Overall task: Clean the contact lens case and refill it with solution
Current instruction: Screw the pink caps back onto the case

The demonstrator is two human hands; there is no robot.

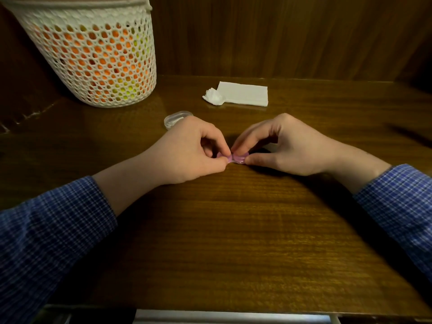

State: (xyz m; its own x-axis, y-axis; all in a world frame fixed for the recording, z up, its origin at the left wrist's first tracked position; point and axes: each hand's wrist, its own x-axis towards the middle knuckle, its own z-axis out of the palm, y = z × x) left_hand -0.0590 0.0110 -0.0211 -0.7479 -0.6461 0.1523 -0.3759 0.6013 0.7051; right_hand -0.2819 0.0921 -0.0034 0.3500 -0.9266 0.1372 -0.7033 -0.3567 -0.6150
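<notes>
Pinching the pink contact lens case (234, 158) from both ends, we hold it low over the middle of the wooden table (233, 230), and we cannot tell whether its underside touches the wood. Our left hand (191, 150) grips the left end between thumb and forefinger, covering most of that half. Our right hand (285, 146) grips the right end, the thumb lying along the near edge and the fingers curled over the top, so only the middle and part of the right well show between our fingertips. Whether the wells are capped or open we cannot tell, as the view there is small and shaded. Just behind our left hand lies a small clear plastic container (174, 118), partly hidden by the knuckles. Farther back, near the wooden wall, a folded white tissue (245, 93) lies flat with a crumpled white wad (214, 97) touching its left edge. At the far left stands a white mesh basket (93, 54), with orange and yellow shapes showing through its holes. Blue checked sleeves (46, 230) cover both our forearms.
</notes>
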